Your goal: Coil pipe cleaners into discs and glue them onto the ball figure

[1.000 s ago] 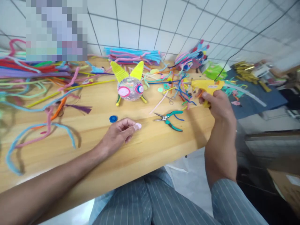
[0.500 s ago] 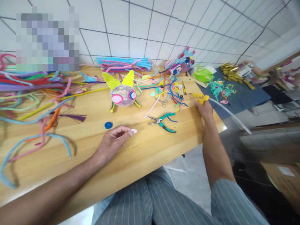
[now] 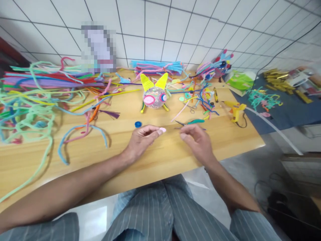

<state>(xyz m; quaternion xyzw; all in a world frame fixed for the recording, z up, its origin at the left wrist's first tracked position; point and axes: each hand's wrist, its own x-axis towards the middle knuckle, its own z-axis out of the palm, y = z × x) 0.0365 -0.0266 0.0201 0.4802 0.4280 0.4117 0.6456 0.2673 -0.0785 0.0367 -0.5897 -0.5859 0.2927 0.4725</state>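
Left hand (image 3: 141, 142): fingers pinch a small pale pink piece (image 3: 163, 129) by its edge, probably to leave the rest exposed.
Right hand (image 3: 197, 142): fingers curled narrow in front of the pliers (image 3: 197, 121); cannot tell whether they hold anything.
Glue gun (image 3: 235, 108): on the counter (image 3: 160, 160) near its right end, likely parked within reach.
Figure (image 3: 155, 103): stands beyond the hands, seemingly set back for working space.
Counted: one figure, two yellow ears (image 3: 146, 82), two eyes (image 3: 149, 99); one glue gun, one pair of pliers, one blue disc (image 3: 138, 124).
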